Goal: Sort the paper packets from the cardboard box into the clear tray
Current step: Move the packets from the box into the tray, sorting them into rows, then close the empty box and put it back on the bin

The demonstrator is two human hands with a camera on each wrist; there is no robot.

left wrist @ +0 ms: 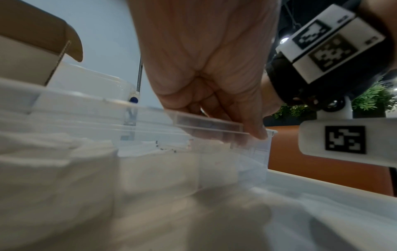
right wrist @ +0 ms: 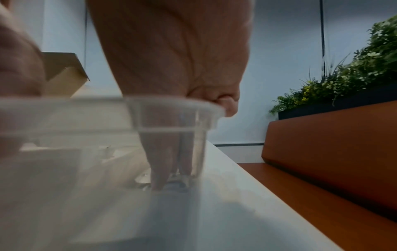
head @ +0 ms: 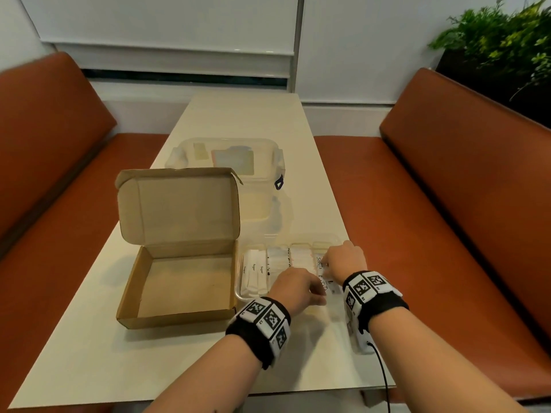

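The cardboard box (head: pixel 185 287) stands open on the table with a bare floor. To its right is the clear tray (head: pixel 238 274), its compartments filled with white paper packets (head: pixel 253 272). My left hand (head: pixel 298 289) reaches over the tray's near edge, fingers down among the packets (left wrist: pixel 204 68). In the rightmost compartment my right hand (head: pixel 344 259) has its fingers straight down, fingertips (right wrist: pixel 158 180) near the bottom behind the tray wall (right wrist: pixel 171 103). Packets marked Stevia (head: pixel 320 263) lie between the two hands. Whether either hand pinches a packet is hidden.
A clear lidded storage bin (head: pixel 226 162) stands behind the box and tray. Orange benches (head: pixel 447 204) flank the table, and the tray sits close to the table's right edge (head: pixel 357 278). A planter with green plants (head: pixel 507 40) is at the far right.
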